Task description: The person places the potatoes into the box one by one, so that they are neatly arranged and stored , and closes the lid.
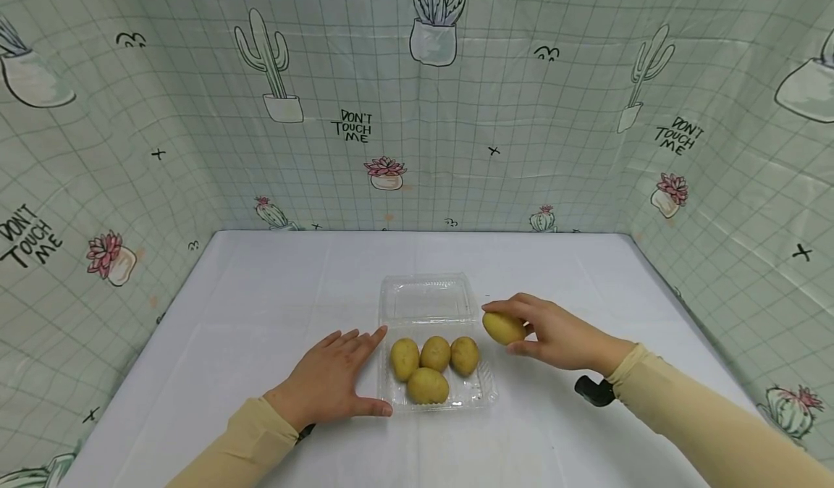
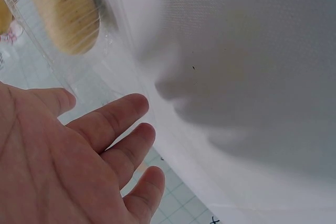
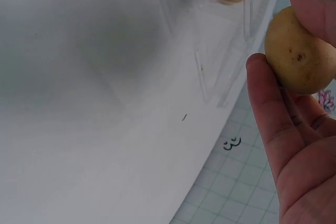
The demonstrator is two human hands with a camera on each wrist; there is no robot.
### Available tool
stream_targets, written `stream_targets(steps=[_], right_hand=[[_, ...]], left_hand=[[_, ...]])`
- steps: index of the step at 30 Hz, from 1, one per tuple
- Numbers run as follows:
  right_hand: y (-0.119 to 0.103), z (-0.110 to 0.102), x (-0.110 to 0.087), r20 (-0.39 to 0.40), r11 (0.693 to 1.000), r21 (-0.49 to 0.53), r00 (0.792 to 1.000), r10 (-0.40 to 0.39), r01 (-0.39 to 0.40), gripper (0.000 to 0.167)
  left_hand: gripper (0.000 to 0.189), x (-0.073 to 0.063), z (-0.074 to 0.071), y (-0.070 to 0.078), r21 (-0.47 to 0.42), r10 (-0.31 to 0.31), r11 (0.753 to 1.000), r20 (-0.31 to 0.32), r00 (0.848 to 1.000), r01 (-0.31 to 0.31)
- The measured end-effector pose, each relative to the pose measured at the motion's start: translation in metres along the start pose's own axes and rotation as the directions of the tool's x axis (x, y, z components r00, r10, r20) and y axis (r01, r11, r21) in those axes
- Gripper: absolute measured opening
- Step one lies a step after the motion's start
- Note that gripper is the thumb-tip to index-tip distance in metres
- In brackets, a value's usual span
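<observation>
A clear plastic clamshell container [image 1: 469,395] lies on the table with its lid [image 1: 426,301] folded back, away from the person. Several yellow potatoes [image 1: 428,386] sit inside its base. My right hand [image 1: 563,334] grips another potato [image 1: 502,327] between thumb and fingers, just right of the container and apart from it. That held potato [image 3: 296,59] shows small dark eyes in the right wrist view. At the container's left side is my left hand [image 1: 331,381], fingers spread and holding nothing. Its index fingertip and thumb tip are at the container's edge; whether they touch it I cannot tell.
A white cloth covers the table [image 1: 274,292]. Patterned fabric [image 1: 482,111] with cactus drawings rises behind and along both sides. A dark object, partly hidden, shows by the right wrist [image 1: 594,391].
</observation>
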State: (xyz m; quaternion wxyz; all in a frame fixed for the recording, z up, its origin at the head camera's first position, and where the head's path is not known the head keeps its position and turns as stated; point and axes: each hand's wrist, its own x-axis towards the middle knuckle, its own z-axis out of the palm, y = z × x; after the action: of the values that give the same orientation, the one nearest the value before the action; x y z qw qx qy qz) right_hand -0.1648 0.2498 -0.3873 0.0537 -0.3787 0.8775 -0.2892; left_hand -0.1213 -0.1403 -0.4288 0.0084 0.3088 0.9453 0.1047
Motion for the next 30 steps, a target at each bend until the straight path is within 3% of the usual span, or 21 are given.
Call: stream_targets(steps=[16, 30], right_hand=[[-0.015, 0.007, 0.01, 0.082, 1.0, -0.028, 0.997, -0.012, 0.014, 0.065], [-0.02, 0.015, 0.016, 0.102, 0.998, -0.022, 0.993, -0.063, 0.066, 0.068]], left_hand=[[0.113, 0.0, -0.001, -0.001, 0.002, 0.011, 1.0, -0.013, 1.0, -0.011], [0.112, -0.001, 0.002, -0.002, -0.007, 0.0, 1.0, -0.004, 1.0, 0.0]])
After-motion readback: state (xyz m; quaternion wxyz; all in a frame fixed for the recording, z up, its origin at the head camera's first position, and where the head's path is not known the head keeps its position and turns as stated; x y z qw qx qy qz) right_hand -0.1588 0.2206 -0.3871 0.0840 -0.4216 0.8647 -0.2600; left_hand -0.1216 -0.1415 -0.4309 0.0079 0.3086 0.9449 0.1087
